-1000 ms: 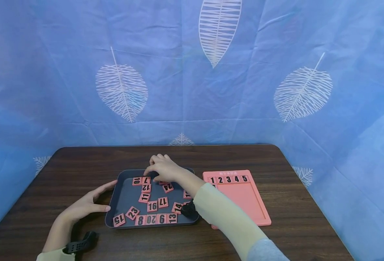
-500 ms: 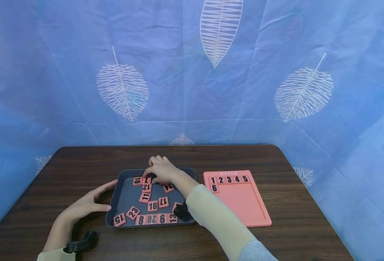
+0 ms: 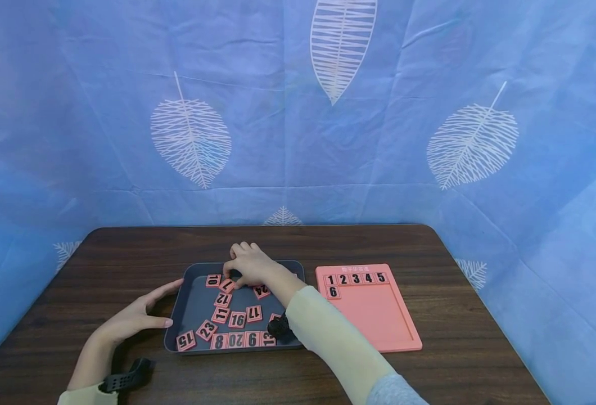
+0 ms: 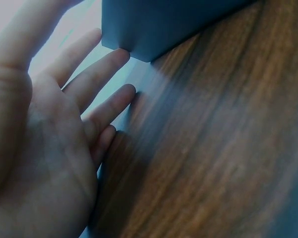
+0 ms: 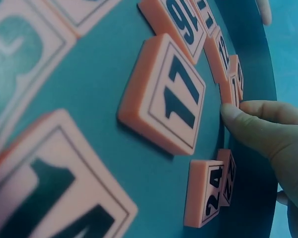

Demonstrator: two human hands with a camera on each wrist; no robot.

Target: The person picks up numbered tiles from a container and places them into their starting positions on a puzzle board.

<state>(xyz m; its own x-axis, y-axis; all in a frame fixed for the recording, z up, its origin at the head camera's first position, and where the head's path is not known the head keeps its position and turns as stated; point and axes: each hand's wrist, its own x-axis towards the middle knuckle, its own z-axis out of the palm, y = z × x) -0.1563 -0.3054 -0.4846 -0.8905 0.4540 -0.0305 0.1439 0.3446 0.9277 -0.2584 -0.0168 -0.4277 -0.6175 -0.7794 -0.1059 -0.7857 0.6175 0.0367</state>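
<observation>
My right hand (image 3: 251, 265) reaches over the far side of a dark grey tray (image 3: 194, 308) and pinches the pink number 7 tile (image 3: 226, 286) between thumb and index finger. In the right wrist view, the thumb (image 5: 243, 121) meets the tile's near edge. The 7 sits askew between the 10 tile (image 3: 213, 280) and the 12 tile (image 3: 222, 300). Below them lies the 11 tile (image 3: 220, 315), turned sideways. My left hand (image 3: 131, 318) rests at the tray's left side, fingers extended. In the left wrist view, its fingertips (image 4: 120, 55) touch the tray's outer wall (image 4: 154, 29).
Several more number tiles lie in the tray, including a row with the 8 tile (image 3: 219, 341) along the near wall. To the right is a pink board (image 3: 374, 320), with tiles 1 to 5 along its top and the 6 tile (image 3: 333, 292) below.
The right hand has turned the 7 tile and shifted it slightly nearer. The 12 and 11 tiles have slid nearer and left. The left hand stays at the tray.
</observation>
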